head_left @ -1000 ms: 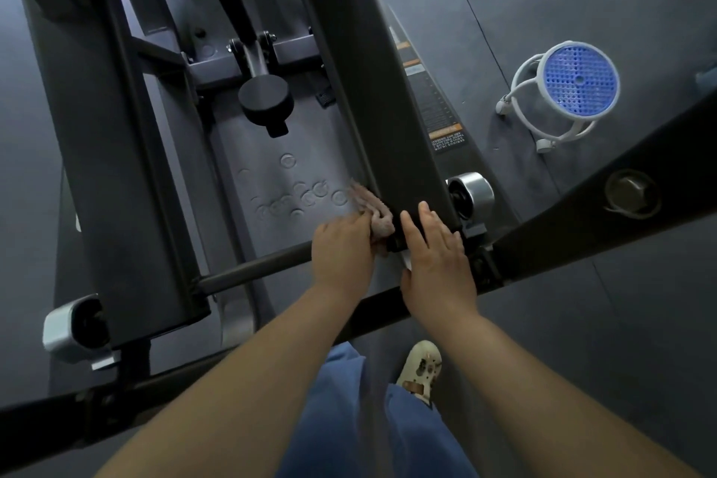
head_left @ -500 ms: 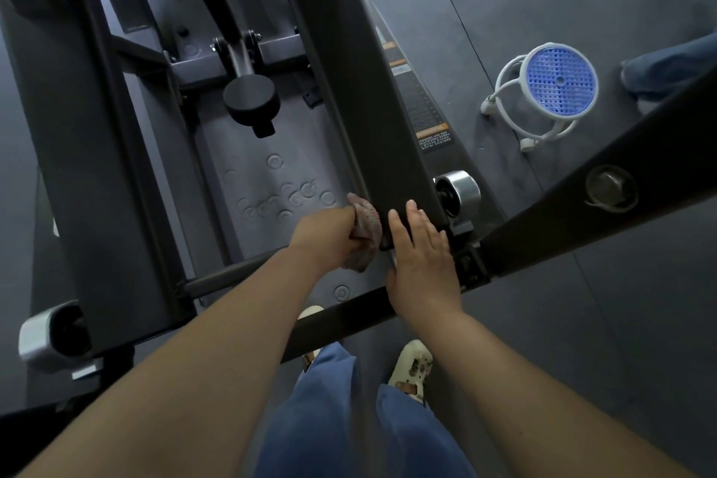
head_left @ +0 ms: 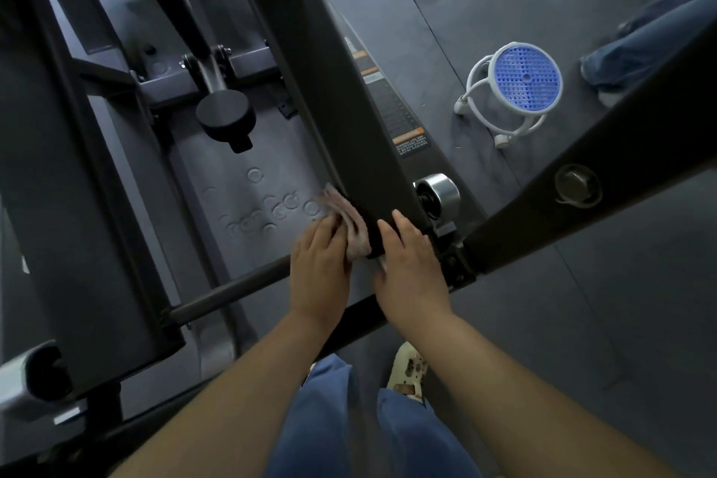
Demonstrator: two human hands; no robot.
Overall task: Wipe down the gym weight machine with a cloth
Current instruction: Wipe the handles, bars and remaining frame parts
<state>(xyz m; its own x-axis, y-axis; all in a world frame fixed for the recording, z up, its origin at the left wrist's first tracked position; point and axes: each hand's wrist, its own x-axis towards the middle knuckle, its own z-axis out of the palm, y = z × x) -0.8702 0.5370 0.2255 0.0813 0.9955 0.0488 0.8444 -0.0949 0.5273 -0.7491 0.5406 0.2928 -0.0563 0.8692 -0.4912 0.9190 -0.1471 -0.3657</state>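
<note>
A dark grey rubber-matted floor (head_left: 582,341) is seen from above, and most of the left and centre is taken up by the black steel-framed weight machine (head_left: 97,167). Its broad black upright beam (head_left: 333,109) runs from twelve o'clock down to the centre, with an orange-and-white warning label (head_left: 410,142) on its right flank. A second black beam with a hex bolt (head_left: 576,184) crosses from three o'clock toward the centre. A round dark crossbar (head_left: 229,291) lies toward nine o'clock of the hands. At two o'clock a small stool with a perforated blue round seat and white tubular legs (head_left: 523,76) stands on the floor, well apart from the machine. A chrome roller (head_left: 440,192) sits just beside the foot of the upright. The left hand (head_left: 320,264) is pressed, fingers fairly straight, onto a crumpled pinkish-brown cloth (head_left: 351,223), which is held against the lower left edge of the upright beam. The right hand (head_left: 411,268) is laid on the foot of the same beam, fingers extended; a grasp may be hidden beneath the palm, though none is visible. Blue trousers (head_left: 329,419) and a cream perforated shoe (head_left: 407,369) are seen at six o'clock.
</note>
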